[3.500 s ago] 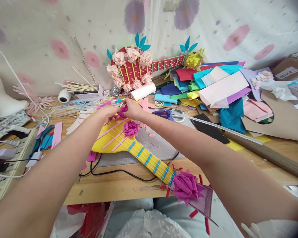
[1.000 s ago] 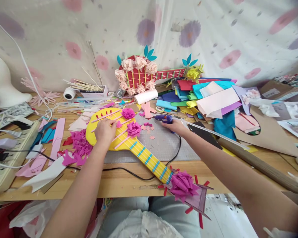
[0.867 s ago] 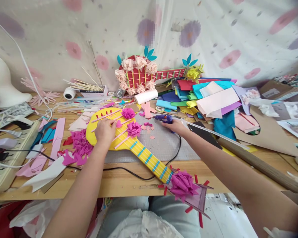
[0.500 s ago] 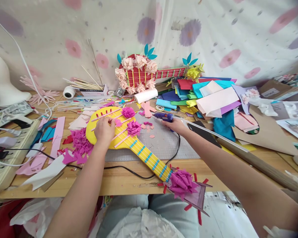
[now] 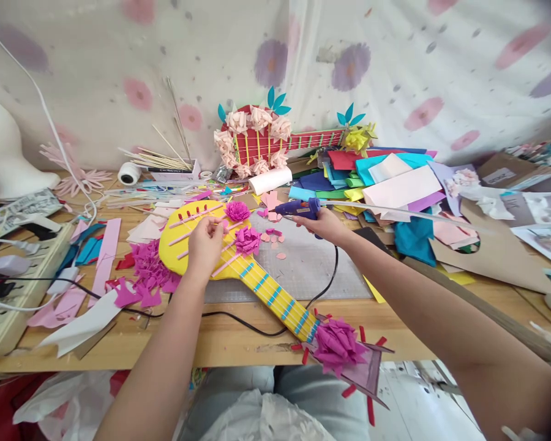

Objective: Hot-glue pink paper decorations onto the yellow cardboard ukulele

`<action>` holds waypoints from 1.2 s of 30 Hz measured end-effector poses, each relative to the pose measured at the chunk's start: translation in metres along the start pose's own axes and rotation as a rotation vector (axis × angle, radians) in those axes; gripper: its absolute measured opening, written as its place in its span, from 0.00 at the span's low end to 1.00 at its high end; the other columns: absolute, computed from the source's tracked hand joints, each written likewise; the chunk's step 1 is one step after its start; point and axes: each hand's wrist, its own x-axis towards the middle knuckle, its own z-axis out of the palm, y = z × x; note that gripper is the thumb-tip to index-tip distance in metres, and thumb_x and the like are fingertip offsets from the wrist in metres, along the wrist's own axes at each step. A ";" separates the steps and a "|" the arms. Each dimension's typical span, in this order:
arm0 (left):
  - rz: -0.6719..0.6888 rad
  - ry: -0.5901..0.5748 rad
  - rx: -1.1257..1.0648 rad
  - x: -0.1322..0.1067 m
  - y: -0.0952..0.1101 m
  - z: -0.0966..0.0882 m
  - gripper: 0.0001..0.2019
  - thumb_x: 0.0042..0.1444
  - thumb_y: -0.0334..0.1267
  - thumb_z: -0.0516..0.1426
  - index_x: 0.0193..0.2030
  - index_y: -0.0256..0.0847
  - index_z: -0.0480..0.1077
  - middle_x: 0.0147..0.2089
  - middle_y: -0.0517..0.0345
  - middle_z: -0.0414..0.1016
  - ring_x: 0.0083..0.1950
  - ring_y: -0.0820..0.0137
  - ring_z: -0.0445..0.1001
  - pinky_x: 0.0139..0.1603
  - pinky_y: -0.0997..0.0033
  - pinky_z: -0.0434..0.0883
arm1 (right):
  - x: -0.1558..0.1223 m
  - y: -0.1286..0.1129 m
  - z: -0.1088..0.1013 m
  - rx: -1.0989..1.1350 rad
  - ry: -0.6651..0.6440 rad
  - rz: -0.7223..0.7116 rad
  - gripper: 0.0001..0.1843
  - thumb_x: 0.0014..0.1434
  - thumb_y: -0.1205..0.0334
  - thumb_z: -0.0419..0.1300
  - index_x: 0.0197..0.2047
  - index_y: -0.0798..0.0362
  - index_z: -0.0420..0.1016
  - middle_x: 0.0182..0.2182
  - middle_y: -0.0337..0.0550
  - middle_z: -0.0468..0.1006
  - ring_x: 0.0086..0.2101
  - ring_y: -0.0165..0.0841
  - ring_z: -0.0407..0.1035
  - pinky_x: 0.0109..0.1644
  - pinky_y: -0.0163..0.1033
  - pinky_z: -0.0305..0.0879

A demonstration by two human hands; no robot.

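A yellow paper guitar [image 5: 183,248] with pink strips and magenta paper flowers [image 5: 247,239] lies on the wooden table [image 5: 229,340]. My left hand [image 5: 205,245] rests over its body, fingers pinched on a small pink paper piece [image 5: 220,225]. My right hand [image 5: 324,223] is closed around a blue glue gun [image 5: 298,209], lifted off the grey cutting mat [image 5: 303,269] with its nozzle pointing left. A clear glue stick sticks out behind the gun to the right. Its black cord [image 5: 239,321] runs across the table front.
A red paper guitar with pale flowers [image 5: 257,144] leans on the curtain at the back. Stacked coloured paper sheets [image 5: 386,177] lie to the right, magenta scraps [image 5: 147,272] to the left. A power strip [image 5: 13,288] sits far left; cardboard [image 5: 500,245] far right.
My right hand has lifted the glue gun off the mat and swung it left toward the guitar. My left hand shifted slightly right on the guitar body, picking the pink piece up.
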 end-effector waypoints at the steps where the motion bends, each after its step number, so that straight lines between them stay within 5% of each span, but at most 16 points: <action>1: -0.015 -0.019 -0.022 -0.003 -0.001 0.004 0.08 0.51 0.42 0.54 0.36 0.41 0.66 0.28 0.59 0.74 0.28 0.71 0.72 0.29 0.74 0.64 | -0.002 -0.005 0.001 0.001 -0.025 -0.020 0.23 0.47 0.41 0.61 0.29 0.56 0.73 0.17 0.36 0.65 0.19 0.24 0.56 0.21 0.32 0.53; 11: -0.016 0.011 -0.008 -0.016 0.007 0.017 0.12 0.48 0.36 0.55 0.40 0.44 0.57 0.25 0.64 0.70 0.28 0.71 0.73 0.32 0.73 0.66 | -0.010 -0.042 0.012 -0.051 -0.222 -0.224 0.27 0.46 0.39 0.60 0.37 0.56 0.74 0.20 0.35 0.68 0.21 0.24 0.59 0.26 0.32 0.56; 36: 0.015 -0.024 0.037 -0.021 0.012 0.015 0.13 0.51 0.37 0.54 0.40 0.44 0.53 0.29 0.62 0.73 0.29 0.71 0.74 0.33 0.73 0.66 | -0.005 -0.058 0.020 -0.203 -0.204 -0.198 0.18 0.51 0.46 0.60 0.33 0.54 0.73 0.21 0.36 0.70 0.22 0.25 0.63 0.28 0.32 0.59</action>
